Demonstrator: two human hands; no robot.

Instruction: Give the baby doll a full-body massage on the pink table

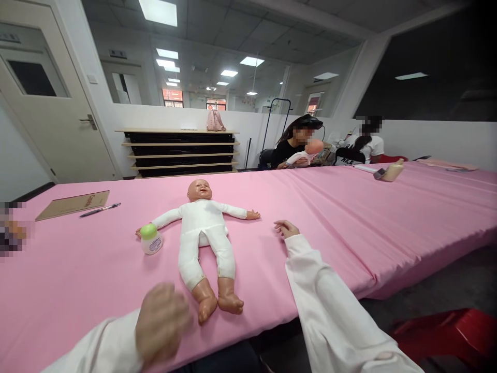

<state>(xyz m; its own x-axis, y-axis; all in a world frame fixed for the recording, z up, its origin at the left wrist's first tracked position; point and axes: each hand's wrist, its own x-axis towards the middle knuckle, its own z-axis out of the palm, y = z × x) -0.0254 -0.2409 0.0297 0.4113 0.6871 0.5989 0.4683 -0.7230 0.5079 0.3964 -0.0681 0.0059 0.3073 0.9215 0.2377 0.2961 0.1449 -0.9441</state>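
A baby doll (pixel 204 223) in a white cloth body lies on its back on the pink tablecloth, arms spread and feet toward me. Just left of its legs hovers my left hand (pixel 163 321), smeared by motion, so its fingers cannot be made out. My right hand (pixel 286 228) is at the cloth to the right of the doll's outstretched hand, apart from it. Its fingers are loosely bent and slightly apart, with nothing in them. Beside the doll's other hand stands a small white jar (pixel 152 243) with a green lid.
A brown notebook (pixel 73 203) and a pen (pixel 100 210) lie at the table's far left. Toward the far right stands a beige bottle (pixel 393 170). Behind the table one person (pixel 289 147) holds another doll (pixel 308 154). A red stool (pixel 450 331) is at lower right.
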